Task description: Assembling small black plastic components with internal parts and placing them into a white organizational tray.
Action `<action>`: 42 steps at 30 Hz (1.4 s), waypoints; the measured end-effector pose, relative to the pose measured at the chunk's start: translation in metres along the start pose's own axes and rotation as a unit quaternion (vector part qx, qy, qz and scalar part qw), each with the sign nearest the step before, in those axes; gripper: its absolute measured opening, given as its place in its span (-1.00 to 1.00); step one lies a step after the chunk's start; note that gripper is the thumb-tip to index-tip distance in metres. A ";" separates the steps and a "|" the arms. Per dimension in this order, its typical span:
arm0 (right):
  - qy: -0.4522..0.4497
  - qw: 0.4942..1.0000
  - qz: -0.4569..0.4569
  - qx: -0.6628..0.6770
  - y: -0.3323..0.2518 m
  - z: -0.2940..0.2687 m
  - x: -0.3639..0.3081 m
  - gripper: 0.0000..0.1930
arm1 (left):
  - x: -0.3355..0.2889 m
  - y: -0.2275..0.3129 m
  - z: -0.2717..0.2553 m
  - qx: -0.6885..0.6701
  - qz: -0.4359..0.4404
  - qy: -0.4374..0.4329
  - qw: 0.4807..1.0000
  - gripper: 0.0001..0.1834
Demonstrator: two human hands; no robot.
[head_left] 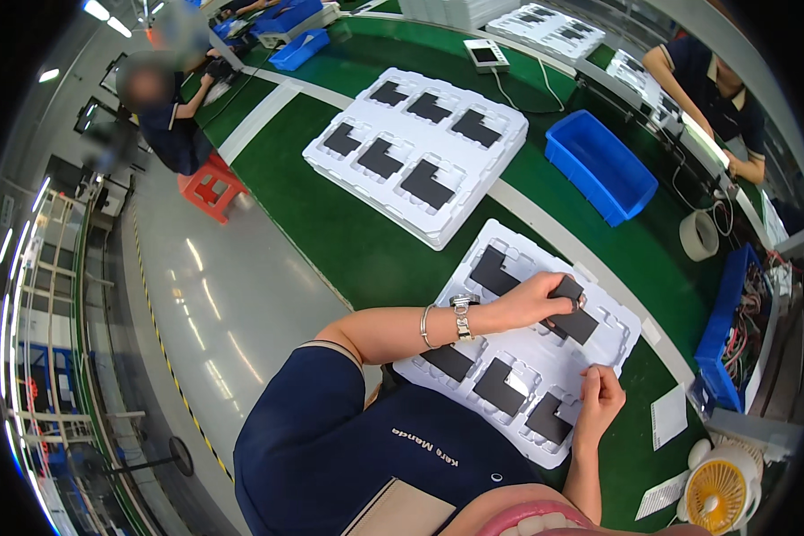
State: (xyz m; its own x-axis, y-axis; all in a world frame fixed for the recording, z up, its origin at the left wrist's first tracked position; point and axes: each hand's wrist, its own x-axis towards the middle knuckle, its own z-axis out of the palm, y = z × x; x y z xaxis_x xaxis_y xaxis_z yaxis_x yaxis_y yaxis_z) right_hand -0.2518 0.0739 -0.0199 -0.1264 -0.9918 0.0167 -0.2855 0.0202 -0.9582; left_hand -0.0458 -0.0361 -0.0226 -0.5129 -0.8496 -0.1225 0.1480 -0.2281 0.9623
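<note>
A white moulded tray (pixel 618 329) lies in front of me with several flat dark L-shaped pieces in its pockets. My left hand (pixel 538 302), with a watch and a bangle on its wrist, is closed on a small dark block (pixel 566 289) above the tray. Under that hand is a dark piece (pixel 575 327) in a pocket, partly hidden by the fingers. My right hand (pixel 602 395) is at the tray's right edge with its fingers curled, beside a dark piece (pixel 549 420) in the near corner pocket. I see nothing in those fingers.
Another white tray (pixel 496 165) of dark pieces stands farther back on the green table (pixel 304 228). To its right are a blue bin (pixel 598 165), a tape roll (pixel 699 235) and a blue box of wires (pixel 726 330). A small fan (pixel 716 496) stands near right. Co-workers sit beyond.
</note>
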 end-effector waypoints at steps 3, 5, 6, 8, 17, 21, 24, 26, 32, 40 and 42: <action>0.007 1.000 -0.012 -0.013 -0.002 0.001 -0.002 -0.79 | 0.000 0.004 0.001 0.000 -0.008 -0.003 1.000 -0.85; 0.015 0.999 -0.029 -0.014 -0.001 0.001 -0.003 -0.81 | 0.001 0.002 0.001 0.013 -0.010 -0.006 1.000 -0.85; 0.014 0.998 -0.045 -0.031 -0.003 0.001 -0.003 -0.82 | 0.001 -0.001 0.000 0.011 -0.001 -0.005 1.000 -0.85; 0.021 0.997 -0.061 -0.047 -0.004 0.000 -0.003 -0.85 | 0.001 -0.002 0.003 0.011 -0.003 -0.003 1.000 -0.86; 0.028 0.995 -0.080 -0.059 -0.009 0.001 0.001 -0.87 | -0.003 0.002 0.004 0.011 0.022 -0.001 1.000 -0.87; -0.002 0.994 -0.090 -0.068 -0.016 0.001 -0.002 -0.87 | -0.004 0.003 0.002 0.009 0.009 -0.005 1.000 -0.88; -0.004 0.990 -0.111 -0.091 -0.013 -0.001 -0.003 -0.90 | -0.004 0.003 0.004 0.010 0.024 -0.014 1.000 -0.88; -0.008 0.988 -0.120 -0.099 -0.011 0.000 -0.003 -0.90 | -0.002 -0.001 0.004 0.019 0.033 -0.014 0.999 -0.87; -0.001 0.993 -0.078 -0.087 -0.004 0.002 0.002 -0.90 | -0.002 -0.002 0.006 0.032 0.022 -0.034 0.999 -0.87; -0.006 0.994 -0.070 -0.086 -0.008 0.002 0.005 -0.90 | -0.004 0.000 0.007 0.062 0.032 -0.033 0.997 -0.88; -0.007 0.994 -0.072 -0.086 -0.011 0.004 0.004 -0.91 | -0.003 -0.001 0.006 0.057 0.045 -0.036 0.997 -0.88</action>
State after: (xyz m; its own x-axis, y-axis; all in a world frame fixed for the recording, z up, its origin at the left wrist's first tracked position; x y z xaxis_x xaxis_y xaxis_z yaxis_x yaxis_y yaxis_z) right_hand -0.2453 0.0688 -0.0106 -0.0605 -0.9875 0.1453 -0.4576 -0.1019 -0.8833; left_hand -0.0495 -0.0303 -0.0212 -0.5620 -0.8269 -0.0202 0.1010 -0.0929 0.9905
